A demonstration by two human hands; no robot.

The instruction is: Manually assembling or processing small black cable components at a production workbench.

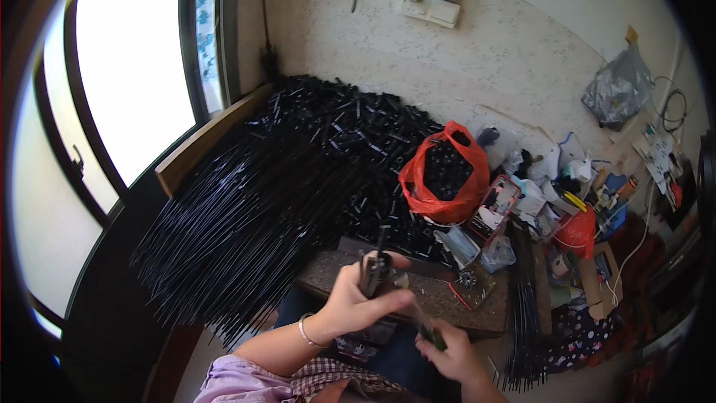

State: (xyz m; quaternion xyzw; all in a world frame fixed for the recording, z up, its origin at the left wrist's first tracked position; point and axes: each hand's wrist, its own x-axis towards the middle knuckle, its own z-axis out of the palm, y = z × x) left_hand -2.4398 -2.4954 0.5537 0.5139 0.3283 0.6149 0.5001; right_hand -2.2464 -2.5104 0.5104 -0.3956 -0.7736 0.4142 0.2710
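Observation:
My left hand (362, 300) is closed around a dark, blocky part (376, 272) with a thin black piece sticking up from it; the fingers hide much of its shape. In my right hand (455, 357) is a screwdriver (435, 339) with a dark green handle. Its shaft is blurred and points up and left toward the left hand's thumb; whether its tip touches the part I cannot tell. Both hands are over the near edge of a brown worktop (328, 272). A small heap of screws (468, 278) lies right of the left hand, near a red stick (460, 295).
Long black rods (231, 231) overhang the left edge, with a pile of short black parts (358, 116) behind. A red plastic bag (414, 183) holds more black pieces. Clutter and a clear plastic box (497, 254) fill the right. Another rod bundle (526, 313) hangs at the right edge.

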